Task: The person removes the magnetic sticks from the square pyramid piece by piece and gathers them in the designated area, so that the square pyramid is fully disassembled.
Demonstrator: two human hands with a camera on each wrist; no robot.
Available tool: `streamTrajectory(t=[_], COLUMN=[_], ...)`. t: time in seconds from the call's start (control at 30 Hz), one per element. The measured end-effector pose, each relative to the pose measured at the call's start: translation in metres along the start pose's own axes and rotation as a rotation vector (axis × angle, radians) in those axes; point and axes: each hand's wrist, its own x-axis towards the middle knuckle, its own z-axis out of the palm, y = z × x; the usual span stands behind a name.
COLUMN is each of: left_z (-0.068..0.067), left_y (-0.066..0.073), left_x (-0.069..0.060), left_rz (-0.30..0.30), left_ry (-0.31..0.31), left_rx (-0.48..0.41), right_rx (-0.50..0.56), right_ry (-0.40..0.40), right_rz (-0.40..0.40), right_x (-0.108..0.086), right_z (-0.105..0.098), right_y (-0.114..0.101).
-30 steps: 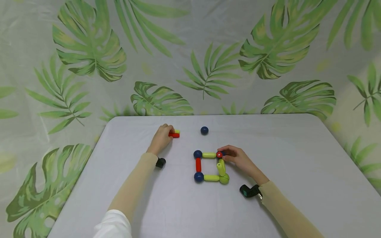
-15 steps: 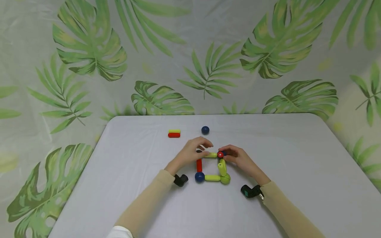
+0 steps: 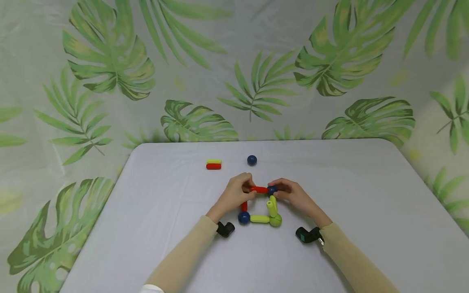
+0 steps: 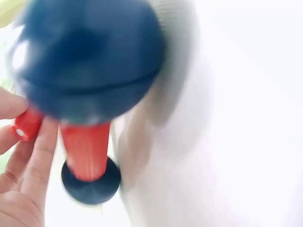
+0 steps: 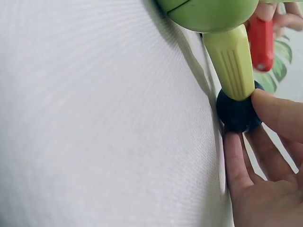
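On the table lies a frame of magnetic sticks and balls. My left hand (image 3: pixel 238 189) pinches a red magnetic stick (image 3: pixel 259 190) above the frame's far side. The stick's end (image 5: pixel 262 59) appears apart from the ball in the right wrist view. My right hand (image 3: pixel 293 195) holds the dark blue ball (image 5: pixel 239 109) at the far right corner between thumb and fingers. A yellow-green stick (image 5: pixel 232 61) joins that ball to the green ball (image 3: pixel 275 220), from which another yellow-green stick (image 3: pixel 271 208) rises. The far left ball (image 4: pixel 92 187) is hidden in the head view.
The near left blue ball (image 3: pixel 244 217) joins a red stick (image 4: pixel 87 151) and a yellow-green stick (image 3: pixel 260 219). A loose blue ball (image 3: pixel 251 160) lies farther back. Left of it, a red stick (image 3: pixel 213 166) and a yellow-green stick (image 3: pixel 214 161) lie side by side.
My left hand left the two loose sticks and moved right to the frame. The red stick, earlier upright on the far right ball, is now pinched and lies sideways. My right hand stayed there.
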Motion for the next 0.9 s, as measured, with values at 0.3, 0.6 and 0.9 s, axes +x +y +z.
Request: streamTrajectory(t=[0.3,0.6,0.9], left_z=[-0.04,-0.091,-0.099], left_y=[-0.023,-0.059,-0.069], left_x=[-0.009,-0.008,-0.004], left_rz=[-0.065,-0.355,-0.431], left_ry=[0.242,0.386,0.373], left_rx=[-0.069,0.017,0.141], right_rx=[0.007,0.007,0.011], right_ry=[-0.006,0.0,0.002], right_rz=[-0.006,-0.01,0.005], right_x=[-0.001,-0.001,-0.001], right_z=[0.001,0.001,0.0], right_y=[-0.003,0.001,-0.001])
